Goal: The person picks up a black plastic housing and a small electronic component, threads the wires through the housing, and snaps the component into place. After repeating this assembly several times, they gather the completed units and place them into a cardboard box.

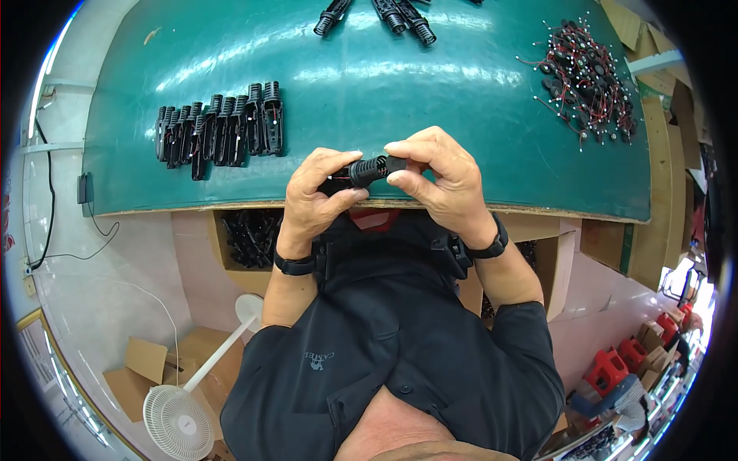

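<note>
Head view: a black ribbed casing [365, 171] is held at the near edge of the green surface [430, 100], between the two hands. Left hand [321, 192] is closed on its left end, thumb nearer the body, fingers on the far side. Right hand [444, 178] pinches a small dark piece [395, 164] between thumb and fingers, at the casing's right end; whether the piece is seated cannot be told. Similar casings [223, 131] lie in a row, far-left of the left hand.
</note>
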Demonstrator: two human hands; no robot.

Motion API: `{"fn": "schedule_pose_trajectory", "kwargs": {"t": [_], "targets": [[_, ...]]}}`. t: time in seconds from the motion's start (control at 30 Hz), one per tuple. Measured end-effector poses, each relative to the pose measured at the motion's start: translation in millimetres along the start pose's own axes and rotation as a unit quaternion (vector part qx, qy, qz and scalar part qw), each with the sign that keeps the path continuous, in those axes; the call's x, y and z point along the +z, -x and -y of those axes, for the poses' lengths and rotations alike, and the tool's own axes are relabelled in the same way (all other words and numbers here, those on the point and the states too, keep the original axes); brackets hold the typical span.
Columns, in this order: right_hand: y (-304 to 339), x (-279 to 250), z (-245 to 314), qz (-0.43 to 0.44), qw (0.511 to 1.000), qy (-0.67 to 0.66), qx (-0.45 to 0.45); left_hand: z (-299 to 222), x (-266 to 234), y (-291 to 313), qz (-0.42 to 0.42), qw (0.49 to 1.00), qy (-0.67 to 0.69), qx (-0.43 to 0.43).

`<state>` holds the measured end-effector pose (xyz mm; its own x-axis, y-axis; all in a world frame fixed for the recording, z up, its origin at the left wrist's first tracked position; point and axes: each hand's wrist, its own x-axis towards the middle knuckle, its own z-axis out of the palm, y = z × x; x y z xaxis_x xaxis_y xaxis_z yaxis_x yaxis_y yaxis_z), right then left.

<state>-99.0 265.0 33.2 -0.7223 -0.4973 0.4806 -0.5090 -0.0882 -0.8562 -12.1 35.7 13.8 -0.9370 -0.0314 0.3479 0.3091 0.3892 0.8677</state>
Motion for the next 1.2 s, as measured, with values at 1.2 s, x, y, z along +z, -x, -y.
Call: {"fn": "schedule_pose_trajectory", "kwargs": {"t": [1.2], "targets": [[25,53,-10,-0.100,0.986,0.128,-0.032,3,0,5,-0.039,0.999,0.004,-0.006]]}}
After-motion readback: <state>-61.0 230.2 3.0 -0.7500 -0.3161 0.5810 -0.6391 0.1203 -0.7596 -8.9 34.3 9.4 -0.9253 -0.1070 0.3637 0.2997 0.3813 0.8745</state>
